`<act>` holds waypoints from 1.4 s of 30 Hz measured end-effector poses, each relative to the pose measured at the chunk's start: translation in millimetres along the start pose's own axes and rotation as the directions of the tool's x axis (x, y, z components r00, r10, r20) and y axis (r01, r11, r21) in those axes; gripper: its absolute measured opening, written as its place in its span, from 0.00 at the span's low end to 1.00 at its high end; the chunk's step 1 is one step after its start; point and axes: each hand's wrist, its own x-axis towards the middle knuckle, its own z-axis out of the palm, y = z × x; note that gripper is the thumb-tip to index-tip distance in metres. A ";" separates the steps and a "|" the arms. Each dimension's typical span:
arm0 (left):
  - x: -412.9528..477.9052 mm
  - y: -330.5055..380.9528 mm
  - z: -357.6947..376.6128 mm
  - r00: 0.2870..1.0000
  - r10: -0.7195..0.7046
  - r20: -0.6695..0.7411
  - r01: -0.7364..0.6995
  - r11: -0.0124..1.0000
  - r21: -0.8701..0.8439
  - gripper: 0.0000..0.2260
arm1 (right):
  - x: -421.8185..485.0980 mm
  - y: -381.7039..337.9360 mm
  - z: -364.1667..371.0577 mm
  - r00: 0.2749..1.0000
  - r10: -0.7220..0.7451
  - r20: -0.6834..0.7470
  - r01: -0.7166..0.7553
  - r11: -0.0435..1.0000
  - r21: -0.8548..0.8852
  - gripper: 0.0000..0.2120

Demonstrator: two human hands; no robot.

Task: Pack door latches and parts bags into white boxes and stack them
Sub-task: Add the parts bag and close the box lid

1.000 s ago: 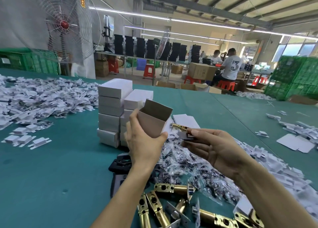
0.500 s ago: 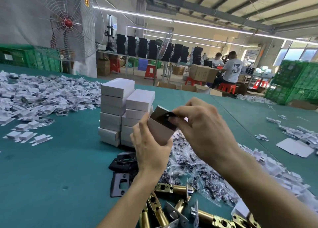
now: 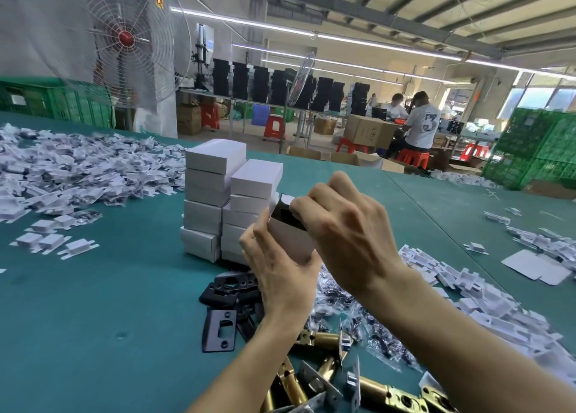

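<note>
Several brass latches [image 3: 321, 339] lie jumbled at the near edge of the green table [image 3: 109, 319]. Black strike plates [image 3: 218, 327] lie just to their left, and a heap of clear parts bags [image 3: 377, 334] lies just behind them.

Above this clutter the left hand [image 3: 280, 275] grips an open box [image 3: 288, 241] from below and behind. The thumb is on the near face, and the box is raised off the table and tilted, its mouth toward the right hand [image 3: 346, 228]. That hand sits over the mouth from the right with its fingers curled down at the flap and opening. Whether they pinch anything there is hidden by the knuckles. The inside of the box looks dark.

Just beyond the hands stand the stacked boxes [image 3: 212, 182], closed and white, in two columns that touch, the left column taller.

White folded card pieces [image 3: 486, 306] spread along the right side of the table, and a wider drift of them [image 3: 78, 169] covers the far left.

Past the table's far edge stand a large caged fan [image 3: 126, 38], green crates [image 3: 536, 150] and seated workers [image 3: 420, 125] at another bench.
</note>
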 end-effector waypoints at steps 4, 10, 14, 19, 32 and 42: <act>-4.0 4.2 -0.3 0.997 -0.037 0.064 0.037 0.999 0.014 0.38 | 1.7 -3.4 -2.0 0.999 0.051 0.011 -0.051 0.998 0.025 0.11; -11.0 10.0 0.8 0.993 -0.027 0.116 0.021 0.999 0.050 0.41 | 6.7 -0.5 1.7 0.967 0.230 0.107 -0.232 0.973 0.007 0.19; -12.9 12.4 2.1 0.992 -0.060 0.112 0.055 0.997 0.045 0.39 | 5.9 3.6 16.9 0.951 0.302 0.071 -0.305 0.952 0.030 0.09; -10.3 11.1 3.0 0.985 -0.124 0.123 0.121 0.992 0.036 0.39 | -3.2 2.5 30.5 0.939 0.331 0.087 -0.341 0.927 0.158 0.03; 12.7 3.5 -8.8 0.974 -0.173 0.149 0.161 0.983 0.088 0.45 | -25.6 48.8 29.1 0.850 0.500 0.170 -0.480 0.600 0.640 0.08; 9.2 11.9 -11.7 0.935 -0.179 0.306 0.182 0.983 0.019 0.45 | -117.1 56.8 81.8 0.567 0.309 0.763 -0.711 0.651 0.265 0.14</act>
